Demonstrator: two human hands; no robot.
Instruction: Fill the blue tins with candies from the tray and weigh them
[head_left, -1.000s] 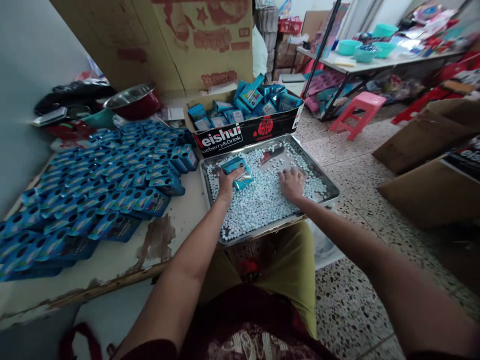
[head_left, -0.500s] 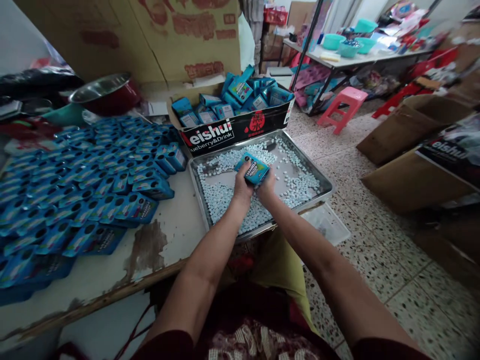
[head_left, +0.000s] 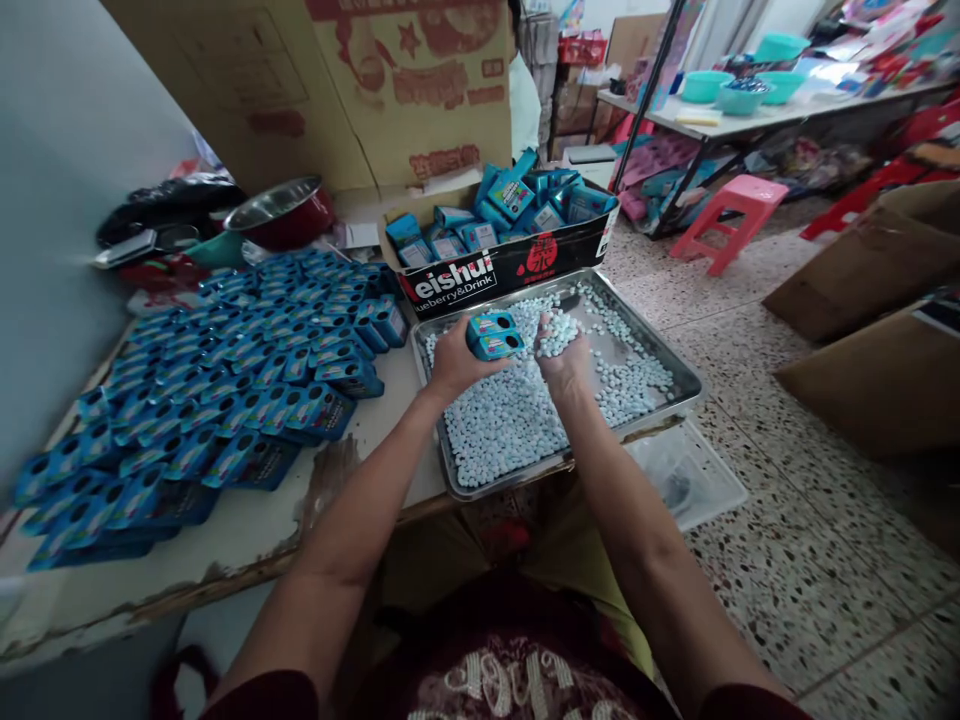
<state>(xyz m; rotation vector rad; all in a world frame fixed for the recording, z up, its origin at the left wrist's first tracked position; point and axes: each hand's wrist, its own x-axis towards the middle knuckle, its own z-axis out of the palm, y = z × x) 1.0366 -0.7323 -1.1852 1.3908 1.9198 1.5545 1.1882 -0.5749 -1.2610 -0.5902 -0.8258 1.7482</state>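
Two small blue candy boxes (head_left: pixel 495 337) are gripped side by side in my left hand (head_left: pixel 456 362), their dark round holes facing up. Close by on the right, my right hand (head_left: pixel 564 366) is cupped around a heap of pale blue candies (head_left: pixel 559 333). Both hands are over a metal tray (head_left: pixel 684 397) strewn with loose candies (head_left: pixel 502 430) of the same kind. To the left, rows of blue boxes (head_left: pixel 262 375) stand packed together on the table, many with a dark round hole on top.
Behind the tray sits a black-printed carton (head_left: pixel 517 265) heaped with more blue boxes (head_left: pixel 514 200). A red metal bowl (head_left: pixel 289 215) is at the back left. On the right are a pink stool (head_left: pixel 731 220), cardboard boxes (head_left: pixel 862 250) and a clear plastic lid or tray (head_left: pixel 709 485) below the table edge.
Both hands held one blue box together, its printed face showing. Now the left hand holds two boxes upright, and the right hand has come away with a heap of candies. The view has shifted left.
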